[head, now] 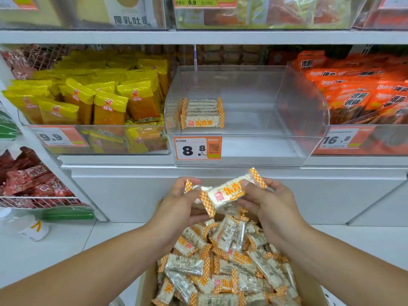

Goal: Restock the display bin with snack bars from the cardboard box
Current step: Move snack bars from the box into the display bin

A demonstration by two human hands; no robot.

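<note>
Two hands raised together above the cardboard box (145, 288), in front of the shelf's white base. Left hand (176, 202) curled around the left end of a small bundle of snack bars (225, 193), thumb on top and fingers underneath. Right hand (269, 204) pinching the right end of the same bundle, thumb over the orange-checked wrapper edge. Top bar tilted, right end higher, printed face up. Directly below the grip: loose snack bars (227, 266) heaped in the box, white with orange-checked ends. Above and beyond the grip: clear display bin (298, 120), holding only a short upright row of bars (203, 113) against its left wall. Price tag (197, 148) reading 8.8 on the bin's front, just above the left hand. Yellow packets (92, 98) in the bin up-left of the grip, orange packets (362, 91) up-right.
</note>
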